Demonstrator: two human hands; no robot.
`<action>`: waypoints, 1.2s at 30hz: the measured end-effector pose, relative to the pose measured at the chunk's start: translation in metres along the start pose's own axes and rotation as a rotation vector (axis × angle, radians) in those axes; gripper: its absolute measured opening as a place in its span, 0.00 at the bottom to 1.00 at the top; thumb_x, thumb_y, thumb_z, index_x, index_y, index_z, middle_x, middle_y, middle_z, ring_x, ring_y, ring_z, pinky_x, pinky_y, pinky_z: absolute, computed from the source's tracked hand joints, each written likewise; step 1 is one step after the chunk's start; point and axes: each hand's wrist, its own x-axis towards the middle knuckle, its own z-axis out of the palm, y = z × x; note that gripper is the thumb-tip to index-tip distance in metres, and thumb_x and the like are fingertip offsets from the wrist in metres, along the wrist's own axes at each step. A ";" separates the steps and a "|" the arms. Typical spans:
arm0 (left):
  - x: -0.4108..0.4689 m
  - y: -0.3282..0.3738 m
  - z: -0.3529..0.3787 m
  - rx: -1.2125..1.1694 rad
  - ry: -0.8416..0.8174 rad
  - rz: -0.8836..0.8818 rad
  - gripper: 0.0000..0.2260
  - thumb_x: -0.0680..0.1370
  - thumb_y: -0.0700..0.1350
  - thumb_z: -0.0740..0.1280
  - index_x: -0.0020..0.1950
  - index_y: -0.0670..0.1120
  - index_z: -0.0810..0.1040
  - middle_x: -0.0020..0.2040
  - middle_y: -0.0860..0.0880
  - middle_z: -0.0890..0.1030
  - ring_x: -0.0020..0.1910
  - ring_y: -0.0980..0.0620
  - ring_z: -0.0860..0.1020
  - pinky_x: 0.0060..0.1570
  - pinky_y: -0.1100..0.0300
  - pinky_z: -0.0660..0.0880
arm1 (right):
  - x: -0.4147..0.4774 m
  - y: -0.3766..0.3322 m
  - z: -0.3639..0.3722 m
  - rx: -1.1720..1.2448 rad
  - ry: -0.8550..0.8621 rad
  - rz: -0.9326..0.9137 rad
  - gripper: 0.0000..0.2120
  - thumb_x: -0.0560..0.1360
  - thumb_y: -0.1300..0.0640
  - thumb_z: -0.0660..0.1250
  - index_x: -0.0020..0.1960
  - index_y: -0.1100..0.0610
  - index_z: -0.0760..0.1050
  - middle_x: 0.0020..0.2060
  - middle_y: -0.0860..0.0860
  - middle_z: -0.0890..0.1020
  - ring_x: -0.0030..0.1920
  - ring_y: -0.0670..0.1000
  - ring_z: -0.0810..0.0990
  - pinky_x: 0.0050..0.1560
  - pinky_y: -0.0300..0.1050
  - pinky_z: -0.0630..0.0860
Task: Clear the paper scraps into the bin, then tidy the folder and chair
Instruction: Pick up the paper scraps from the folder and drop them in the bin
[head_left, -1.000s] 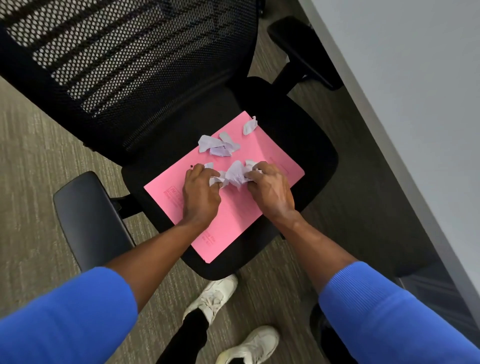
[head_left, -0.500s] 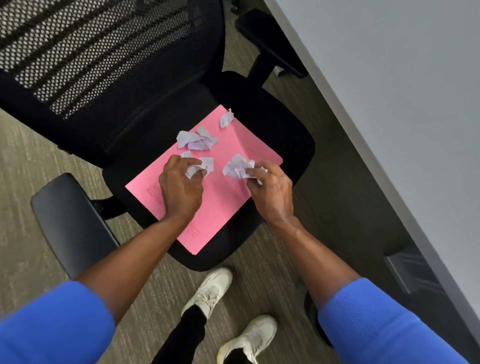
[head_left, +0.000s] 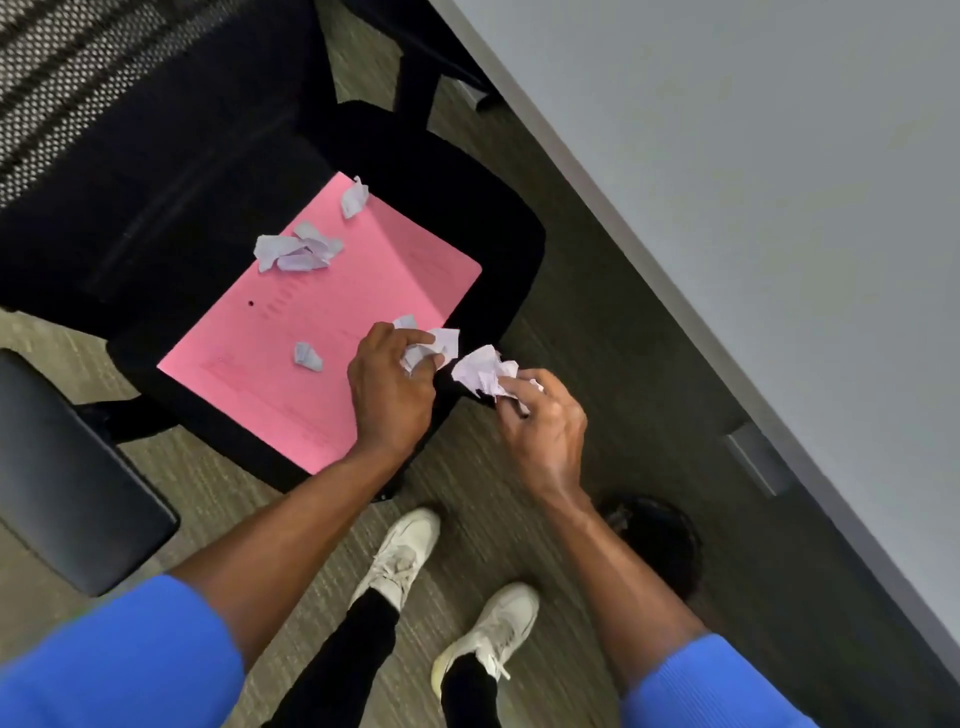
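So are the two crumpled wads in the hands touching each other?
Apart. The head view shows dark chair seat between the left hand's wad and the right hand's wad.

Both hands, left hand (head_left: 390, 387) and right hand (head_left: 540, 426), clutch crumpled paper scraps (head_left: 480, 374) beside the pink folder (head_left: 332, 312) on the chair (head_left: 467, 218).

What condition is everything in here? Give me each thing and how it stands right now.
Left hand: closed on crumpled scraps.
Right hand: closed on a paper wad, past the seat edge.
Pink folder: closed, flat on the chair seat.
Loose scraps: several on the folder, uncollected.
Bin: on the floor near the desk, open-topped.
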 end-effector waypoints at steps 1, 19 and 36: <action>-0.008 0.003 0.009 0.000 -0.033 0.011 0.07 0.76 0.40 0.77 0.52 0.45 0.86 0.50 0.48 0.82 0.51 0.46 0.81 0.53 0.50 0.79 | -0.009 0.007 -0.004 0.005 0.005 0.045 0.11 0.73 0.65 0.76 0.55 0.57 0.88 0.49 0.53 0.86 0.42 0.49 0.83 0.47 0.40 0.80; -0.160 0.014 0.205 0.192 -0.611 0.141 0.06 0.78 0.33 0.70 0.54 0.40 0.81 0.51 0.38 0.82 0.47 0.52 0.82 0.49 0.59 0.81 | -0.201 0.187 -0.072 -0.147 0.075 0.629 0.14 0.77 0.52 0.67 0.50 0.58 0.88 0.53 0.59 0.88 0.49 0.61 0.88 0.52 0.55 0.84; -0.255 -0.007 0.324 0.295 -0.846 0.172 0.12 0.72 0.38 0.76 0.55 0.37 0.86 0.56 0.36 0.86 0.58 0.35 0.83 0.61 0.50 0.77 | -0.245 0.330 -0.077 -0.214 0.135 0.615 0.08 0.74 0.55 0.71 0.46 0.56 0.88 0.41 0.59 0.88 0.39 0.63 0.86 0.40 0.49 0.79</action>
